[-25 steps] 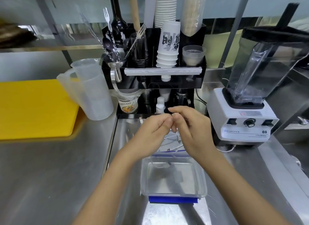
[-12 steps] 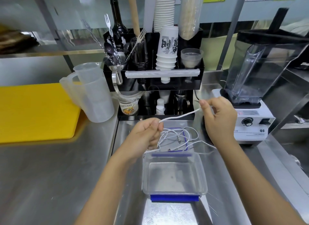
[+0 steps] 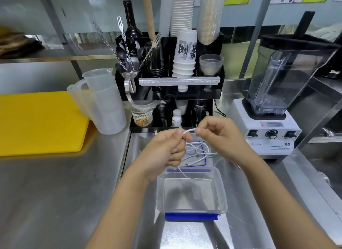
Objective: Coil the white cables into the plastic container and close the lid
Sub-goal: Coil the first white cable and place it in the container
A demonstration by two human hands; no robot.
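Note:
A clear plastic container (image 3: 221,195) with blue clips stands empty on the steel counter in front of me. Its lid (image 3: 205,152), edged in blue, lies just behind it with loose white cables (image 3: 196,155) tangled on top. My left hand (image 3: 164,152) grips one white cable in a curled fist above the lid, and a strand trails from it over the container's back rim. My right hand (image 3: 220,135) pinches the same cable close to the left hand, a short stretch (image 3: 188,131) of it spanning between them.
A black organiser (image 3: 170,93) with cups, forks and a bottle stands behind the lid. A white blender (image 3: 273,117) is at the right, clear measuring jugs (image 3: 101,104) and a yellow cutting board (image 3: 37,121) at the left.
My right hand, which had pulled the cable out to the right, has come back toward the left hand. The stretch of cable between them is now short.

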